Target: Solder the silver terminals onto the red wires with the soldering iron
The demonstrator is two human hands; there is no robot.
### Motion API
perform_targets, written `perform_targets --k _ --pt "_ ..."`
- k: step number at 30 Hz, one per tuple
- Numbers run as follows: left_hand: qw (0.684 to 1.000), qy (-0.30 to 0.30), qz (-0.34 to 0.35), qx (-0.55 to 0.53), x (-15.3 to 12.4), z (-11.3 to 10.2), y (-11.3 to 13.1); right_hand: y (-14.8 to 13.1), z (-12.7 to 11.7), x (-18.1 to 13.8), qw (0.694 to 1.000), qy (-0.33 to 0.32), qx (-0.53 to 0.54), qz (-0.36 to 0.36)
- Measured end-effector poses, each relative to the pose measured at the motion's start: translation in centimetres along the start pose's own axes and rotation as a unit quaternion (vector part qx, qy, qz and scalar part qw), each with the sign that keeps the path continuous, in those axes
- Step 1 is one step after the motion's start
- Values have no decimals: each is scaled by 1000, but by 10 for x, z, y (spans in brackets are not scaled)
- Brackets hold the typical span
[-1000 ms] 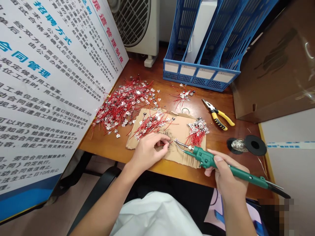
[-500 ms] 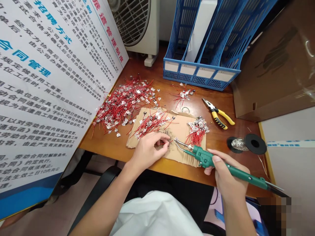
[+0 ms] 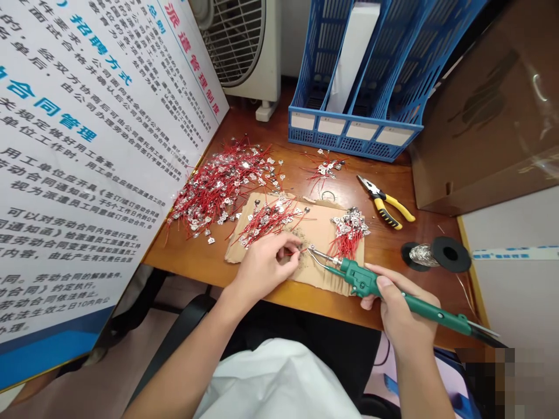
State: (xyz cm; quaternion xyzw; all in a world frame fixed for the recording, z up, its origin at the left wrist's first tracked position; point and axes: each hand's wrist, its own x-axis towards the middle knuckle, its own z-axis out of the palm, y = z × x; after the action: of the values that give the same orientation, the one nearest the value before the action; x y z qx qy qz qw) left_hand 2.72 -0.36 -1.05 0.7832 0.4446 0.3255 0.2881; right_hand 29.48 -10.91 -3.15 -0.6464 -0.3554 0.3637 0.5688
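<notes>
My left hand (image 3: 271,260) pinches a thin red wire (image 3: 303,251) between thumb and fingertips, just above a cardboard sheet (image 3: 321,224). My right hand (image 3: 404,305) is wrapped round a green soldering iron (image 3: 364,278) with a solder feed tube. Its tip meets the far end of the wire, where a small metal piece seems to sit; the exact contact is too small to tell. On the cardboard lie a bundle of red wires with metal tabs (image 3: 271,220) at the left and another such bundle (image 3: 349,233) at the right.
A large heap of tabbed red wires (image 3: 218,186) lies at the left, a smaller cluster (image 3: 325,167) behind the cardboard. Yellow-black pliers (image 3: 386,202) and a solder spool (image 3: 437,255) lie at the right. A blue file rack (image 3: 356,131), printed board (image 3: 109,145) and brown box (image 3: 480,128) border the table.
Both hands keep nearly the same pose, wire and soldering iron tip staying together. The whole view has shifted very slightly.
</notes>
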Motion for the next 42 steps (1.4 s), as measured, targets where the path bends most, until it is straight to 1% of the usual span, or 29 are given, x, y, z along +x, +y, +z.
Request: perform_targets --k 4,9,14,20,26,30,34,37,42 --pt "1000 -11 -6 6 2 -3 1 -3 2 -2 1000 12 -6 -1" --pt "1000 -24 -3 -3 2 -7 2 -12 9 -8 999 30 -4 20" --pt "1000 -26 -13 -9 2 -7 3 -18 13 -9 998 48 21 31" --pt "999 -37 -27 -13 4 -6 4 -7 6 -1 999 30 31 10" --pt "999 -34 -26 -16 4 -6 4 -4 4 1 999 32 33 11" --pt "999 -37 -31 -18 3 -7 4 -7 6 0 999 27 33 10" --pt "999 -39 -30 -24 3 -7 5 -17 12 -6 998 50 28 26" --pt "999 -38 -30 -22 4 -6 5 -22 15 -10 998 50 24 34" --pt "999 -35 -35 -11 3 -5 5 -21 13 -10 998 46 5 41"
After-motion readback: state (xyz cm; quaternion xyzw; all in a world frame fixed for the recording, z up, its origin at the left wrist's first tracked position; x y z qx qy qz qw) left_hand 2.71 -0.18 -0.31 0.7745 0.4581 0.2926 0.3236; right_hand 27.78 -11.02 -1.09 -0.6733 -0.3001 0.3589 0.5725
